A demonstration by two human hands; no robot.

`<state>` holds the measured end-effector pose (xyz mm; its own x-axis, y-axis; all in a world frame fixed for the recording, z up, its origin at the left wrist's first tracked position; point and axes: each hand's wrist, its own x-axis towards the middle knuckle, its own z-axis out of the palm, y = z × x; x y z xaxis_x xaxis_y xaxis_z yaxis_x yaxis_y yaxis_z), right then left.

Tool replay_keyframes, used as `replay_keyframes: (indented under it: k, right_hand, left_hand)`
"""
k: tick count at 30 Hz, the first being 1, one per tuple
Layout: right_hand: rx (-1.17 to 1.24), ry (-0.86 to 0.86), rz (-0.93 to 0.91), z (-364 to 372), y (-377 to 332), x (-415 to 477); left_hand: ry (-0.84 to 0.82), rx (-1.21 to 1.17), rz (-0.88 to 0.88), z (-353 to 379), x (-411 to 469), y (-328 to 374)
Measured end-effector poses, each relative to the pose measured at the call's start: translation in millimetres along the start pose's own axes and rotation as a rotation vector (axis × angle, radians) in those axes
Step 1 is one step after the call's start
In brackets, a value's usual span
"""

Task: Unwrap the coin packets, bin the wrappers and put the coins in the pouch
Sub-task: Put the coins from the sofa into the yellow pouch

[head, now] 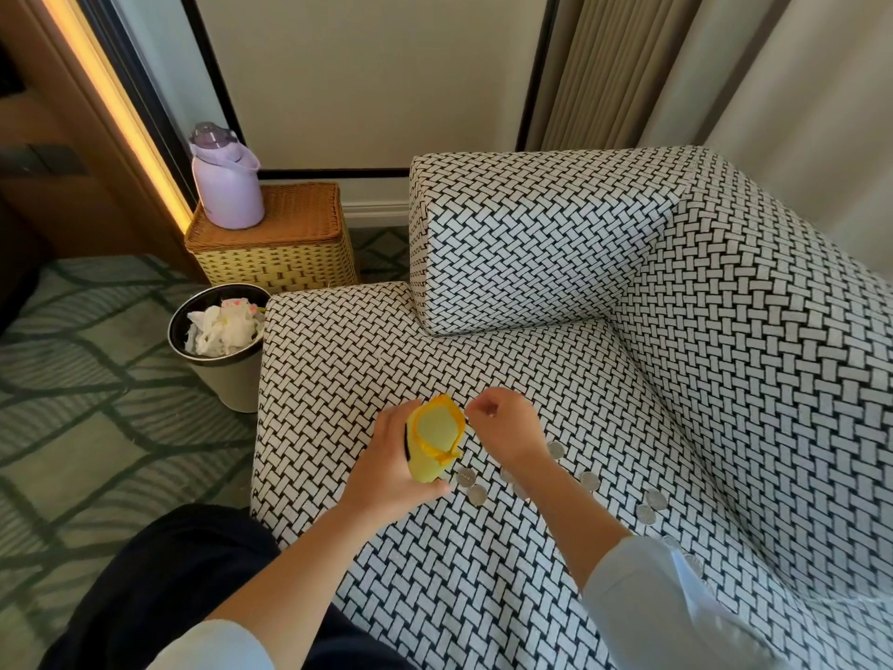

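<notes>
Filling the pouch is the step in hand: your left hand (386, 469) grips the yellow pouch (435, 435) round its body, thumb low, mouth held open and tipped up toward you. Your right hand (507, 427) hangs just beside the rim with fingers curled and tips pinched together. A small grey glint there reads as a coin (491, 412), though it's too small to be sure. Inside the pouch only pale lining shows; contents can't be told. The loose coins (467, 476) lie scattered on the sofa seat (338, 355), just behind and right of the hands, a few trailing off toward your right sleeve. No wrapped packets visible, so unwrapping looks done and the job is well along. Next move calls for a release right over the opening, then going back for another piece without letting the pouch mouth sag. Further out, on the floor and touching the seat's left corner, the bin (232, 384) holds crumpled white wrappers (220, 328). Behind it sits a wicker basket (275, 263), lid shut, with a lilac bottle (227, 186) upright on top.
</notes>
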<state>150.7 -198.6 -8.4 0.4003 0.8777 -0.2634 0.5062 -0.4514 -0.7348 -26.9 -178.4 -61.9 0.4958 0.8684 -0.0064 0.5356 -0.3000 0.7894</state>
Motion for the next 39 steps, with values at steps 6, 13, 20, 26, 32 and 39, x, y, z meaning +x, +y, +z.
replay_keyframes:
  k: [6, 13, 20, 26, 32, 39]
  right_hand:
    - [-0.460, -0.441, -0.088, 9, 32, -13]
    - [-0.581, -0.408, -0.281, 11, 36, -18]
    - [-0.641, -0.412, -0.284, 19, 28, -18]
    - [-0.529, -0.360, -0.186, 19, 33, -20]
    - [0.155, 0.072, -0.047, 1, 15, -29]
    - [0.081, 0.020, -0.080, -7, -6, -48]
  left_hand:
    - [0.024, -0.018, 0.032, 1, -10, 2]
    - [0.040, -0.002, 0.019, 3, -18, 1]
    - [0.045, -0.018, 0.020, 5, -19, -1]
    - [0.045, -0.003, 0.021, 5, -19, -1]
    - [0.031, 0.040, 0.042, 8, -17, 0]
    - [-0.005, 0.044, 0.070, 6, -19, 23]
